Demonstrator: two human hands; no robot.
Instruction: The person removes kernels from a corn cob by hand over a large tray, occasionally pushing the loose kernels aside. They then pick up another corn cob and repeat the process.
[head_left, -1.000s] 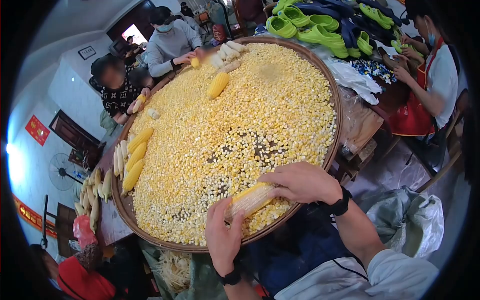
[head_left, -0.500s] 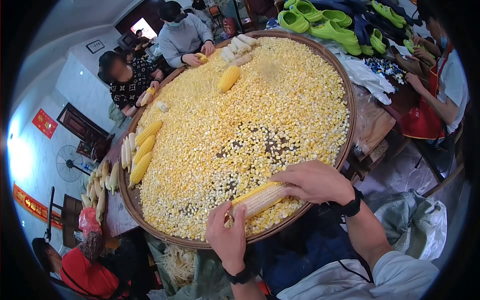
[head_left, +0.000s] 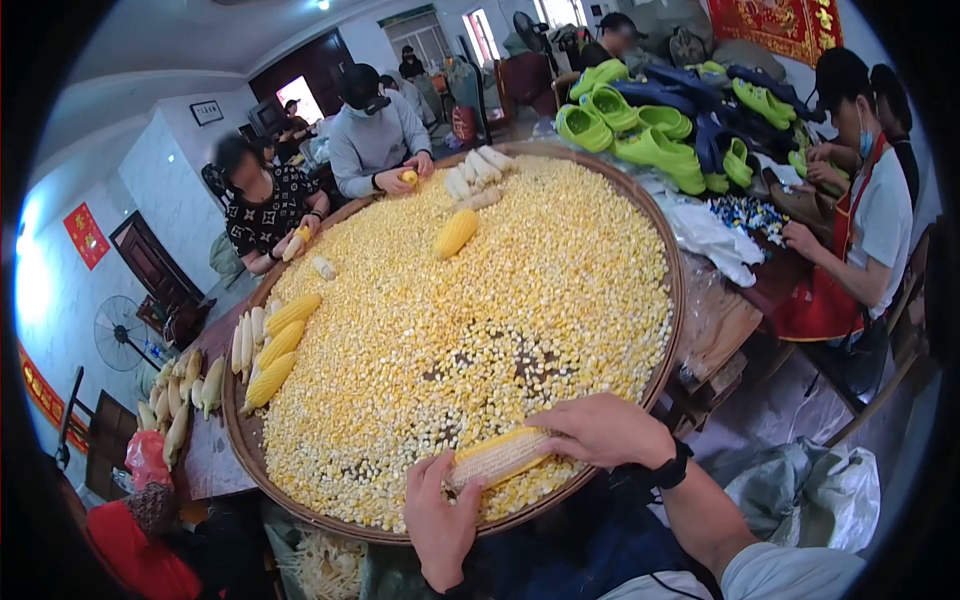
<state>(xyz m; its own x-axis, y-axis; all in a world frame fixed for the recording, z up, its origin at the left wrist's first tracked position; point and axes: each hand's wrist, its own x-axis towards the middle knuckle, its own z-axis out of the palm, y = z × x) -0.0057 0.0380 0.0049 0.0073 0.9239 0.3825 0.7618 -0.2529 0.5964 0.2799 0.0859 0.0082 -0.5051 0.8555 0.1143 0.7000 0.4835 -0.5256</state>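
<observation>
A partly stripped corn cob (head_left: 498,456) lies between my two hands at the near edge of a big round tray (head_left: 655,395). Bare white cob shows along its upward face, with yellow kernels left along the far side. My left hand (head_left: 440,515) grips its left end, thumb and fingers around the tip. At the right end my right hand (head_left: 605,432) is closed on it, thumb pressing near the kernels. Loose corn kernels (head_left: 520,270) cover the tray beneath. Several full yellow ears (head_left: 272,378) rest at the tray's left, and one yellow ear (head_left: 457,233) lies toward the back.
Stripped white cobs (head_left: 478,172) are piled at the tray's far rim. Unhusked ears (head_left: 175,395) lie on the table to the left. Two people (head_left: 375,130) handle corn across the tray. Green and navy clogs (head_left: 655,120) are heaped at right, beside a person in a red apron (head_left: 850,230).
The view has tilted up, so the tray and my hands sit lower in the picture. Both hands keep hold of the cob. The person in red at lower left has shifted lower.
</observation>
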